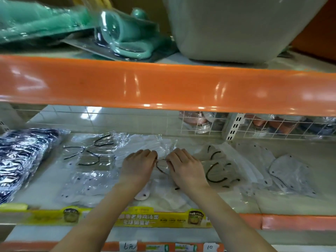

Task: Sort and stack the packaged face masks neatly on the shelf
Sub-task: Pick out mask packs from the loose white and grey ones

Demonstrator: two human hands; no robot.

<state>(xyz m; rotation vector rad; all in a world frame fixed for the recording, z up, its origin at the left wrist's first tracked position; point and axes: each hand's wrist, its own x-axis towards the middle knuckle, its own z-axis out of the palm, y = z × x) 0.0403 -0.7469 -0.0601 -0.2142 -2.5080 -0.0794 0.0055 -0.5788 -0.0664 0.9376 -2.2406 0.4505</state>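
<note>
- Packaged face masks point(160, 179): clear-wrapped packs spread over the lower shelf point(283, 202); the central pack lies under both my hands, so most of it is hidden.
- My left hand point(139, 167): fingers curled down on the central pack, tips pinching at its upper edge; exactly what they hold is hard to make out.
- My right hand point(185, 168): curled likewise, just beside the left, pinching a thin dark ear loop point(161, 165) between the two hands.
- Left packs point(91, 157): pale masks with black loops showing through glossy, glare-streaked film.
- Right packs point(218, 170): beige masks with dark loops; further right, grey masks point(289, 171) in wrappers, blurred.
- Dark blue patterned bundle point(20, 160): far left of the shelf, cut off by the frame edge.
- Wire mesh point(200, 122): backs the shelf; goods behind it are indistinct.
- Upper shelf: orange rail point(163, 84), teal packaged items point(125, 35), a pale tub point(236, 28), its top cut off.
- Yellow printed strip point(138, 219): on the shelf's front edge.
</note>
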